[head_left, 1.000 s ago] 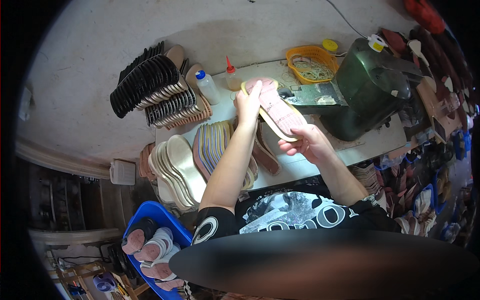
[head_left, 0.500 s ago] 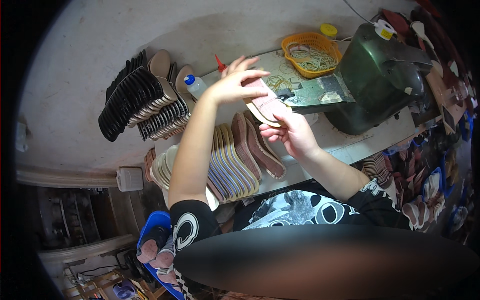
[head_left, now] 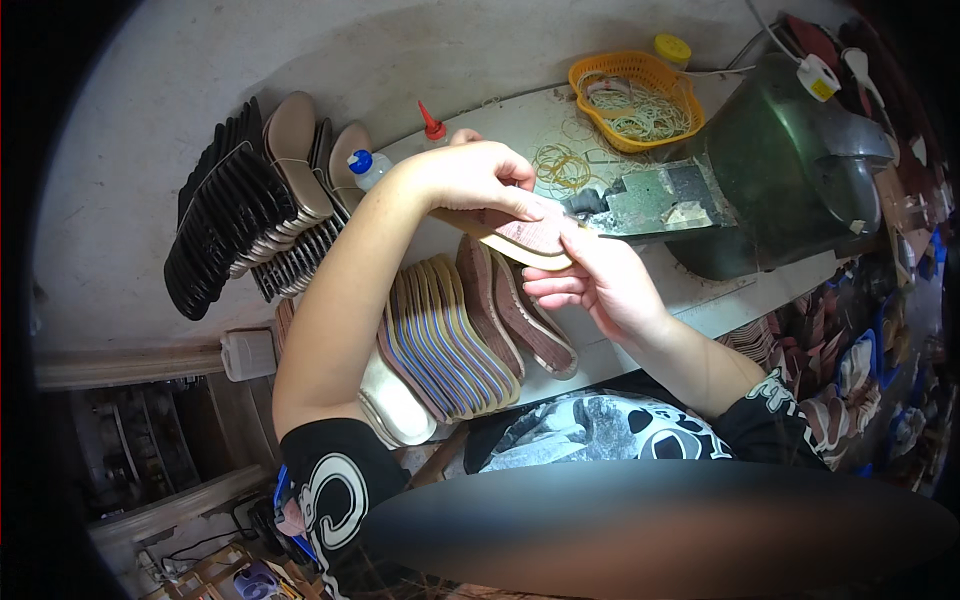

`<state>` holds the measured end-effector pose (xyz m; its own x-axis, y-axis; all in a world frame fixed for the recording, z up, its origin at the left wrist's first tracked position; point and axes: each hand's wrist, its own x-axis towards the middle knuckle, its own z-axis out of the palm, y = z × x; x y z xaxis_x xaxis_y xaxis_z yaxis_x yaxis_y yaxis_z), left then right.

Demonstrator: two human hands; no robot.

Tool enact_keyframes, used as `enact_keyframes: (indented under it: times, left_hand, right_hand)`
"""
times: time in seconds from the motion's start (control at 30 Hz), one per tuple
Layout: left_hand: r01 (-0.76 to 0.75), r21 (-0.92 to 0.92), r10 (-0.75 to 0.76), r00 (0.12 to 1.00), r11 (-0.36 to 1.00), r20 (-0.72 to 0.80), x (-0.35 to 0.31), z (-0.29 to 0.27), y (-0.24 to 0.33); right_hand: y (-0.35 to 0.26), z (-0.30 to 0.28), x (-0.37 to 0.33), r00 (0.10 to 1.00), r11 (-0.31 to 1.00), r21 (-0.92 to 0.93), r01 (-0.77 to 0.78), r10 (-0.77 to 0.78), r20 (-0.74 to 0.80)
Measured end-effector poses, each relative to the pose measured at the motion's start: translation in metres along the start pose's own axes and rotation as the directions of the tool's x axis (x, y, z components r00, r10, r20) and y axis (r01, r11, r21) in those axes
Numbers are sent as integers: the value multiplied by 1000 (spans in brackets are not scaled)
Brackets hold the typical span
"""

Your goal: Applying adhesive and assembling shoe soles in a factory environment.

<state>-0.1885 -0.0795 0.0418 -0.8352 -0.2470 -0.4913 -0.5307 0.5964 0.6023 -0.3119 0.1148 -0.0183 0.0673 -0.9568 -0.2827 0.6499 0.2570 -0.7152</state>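
Observation:
A shoe insole [head_left: 522, 236], with a pinkish fabric face and a cream-yellow edge, is held between both hands in front of the machine's arm. My left hand [head_left: 478, 183] is closed on its upper side, the thumb pressing along the fabric face. My right hand [head_left: 618, 287] pinches the rounded end between thumb and fingers. Just beyond the insole is the narrow working end of a green machine [head_left: 660, 202], lit by a bright light. Whether the insole touches it cannot be made out. Under my hands stands a row of similar insoles [head_left: 440, 335], with two pinkish ones [head_left: 527, 325] at its right.
Bundled black soles [head_left: 225, 215] lean at the left. Behind my left arm are a blue-capped bottle [head_left: 368, 168] and a red nozzle cap [head_left: 431, 122]. An orange basket [head_left: 632, 85] of rubber bands and a yellow-lidded jar [head_left: 672, 48] stand at the back.
My left hand has come down from raised, spread fingers to grip the insole. The insole now lies flatter and slightly lower. The whole view has shifted a little.

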Motion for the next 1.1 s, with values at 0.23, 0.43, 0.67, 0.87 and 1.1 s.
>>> enact_keyframes:
  times: [0.23,0.43,0.67,0.87,1.1]
  left_hand:
    - [-147,344,233,946,927,-223,-22,20,16]
    - [152,-153,-170,979,976,-115,-27,39,19]
    - [179,-335,-269,931,925,-245,-35,71,21]
    - [201,-476,-374,877,856,-301,-36,84,31]
    - [138,-666,-485,792,733,-370,-29,99,32]
  right_hand:
    - [-10,2,-4,999,998,-35,-50,50,-13]
    - [-14,0,-4,998,995,-78,-61,61,-1]
    - [-13,-1,-6,1000,984,-176,-4,9,26]
    - [-11,-4,-4,999,960,-279,34,-25,36]
    - [-9,-8,0,999,960,-276,52,-46,29]
